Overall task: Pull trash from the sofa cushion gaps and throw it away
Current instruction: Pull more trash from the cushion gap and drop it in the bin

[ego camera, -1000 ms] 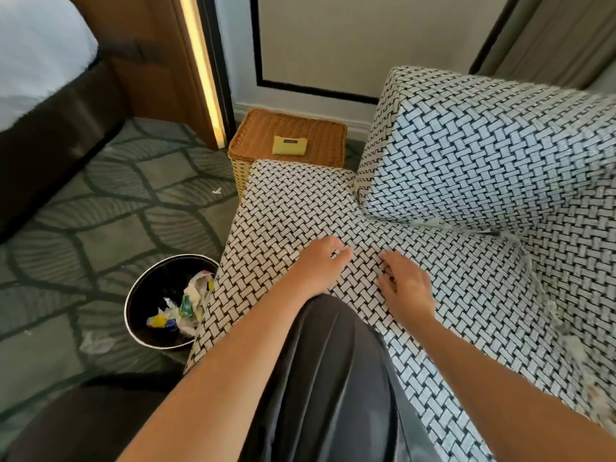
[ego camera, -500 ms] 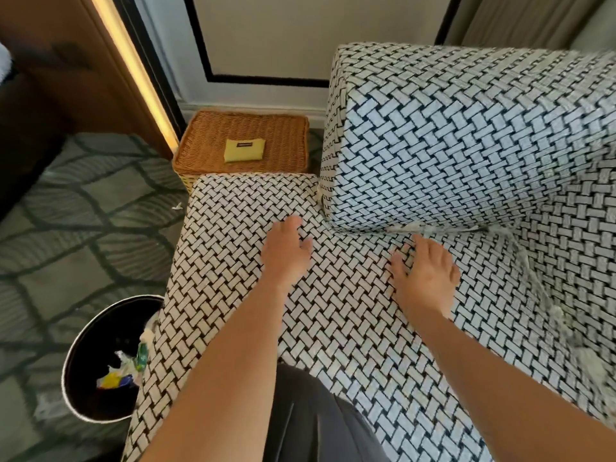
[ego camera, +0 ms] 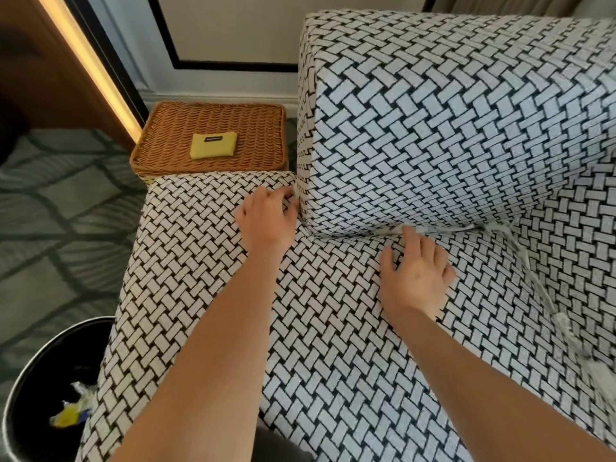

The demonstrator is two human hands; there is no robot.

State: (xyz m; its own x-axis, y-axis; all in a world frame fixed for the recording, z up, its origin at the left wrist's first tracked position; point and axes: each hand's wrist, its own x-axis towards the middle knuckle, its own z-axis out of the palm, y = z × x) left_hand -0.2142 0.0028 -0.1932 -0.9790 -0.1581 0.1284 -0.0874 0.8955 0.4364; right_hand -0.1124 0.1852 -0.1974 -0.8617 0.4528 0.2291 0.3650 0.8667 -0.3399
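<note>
White paper scraps sit in the gap under the back cushion's front edge. The right hand lies spread flat, its fingertips at them. The left hand curls at the cushion's corner; I cannot tell whether it pinches anything.

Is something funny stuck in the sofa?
Yes: white scraps poke out of the gap under the back cushion, by the right hand, and more trail down the gap on the right. They look like wedged-in trash.
</note>
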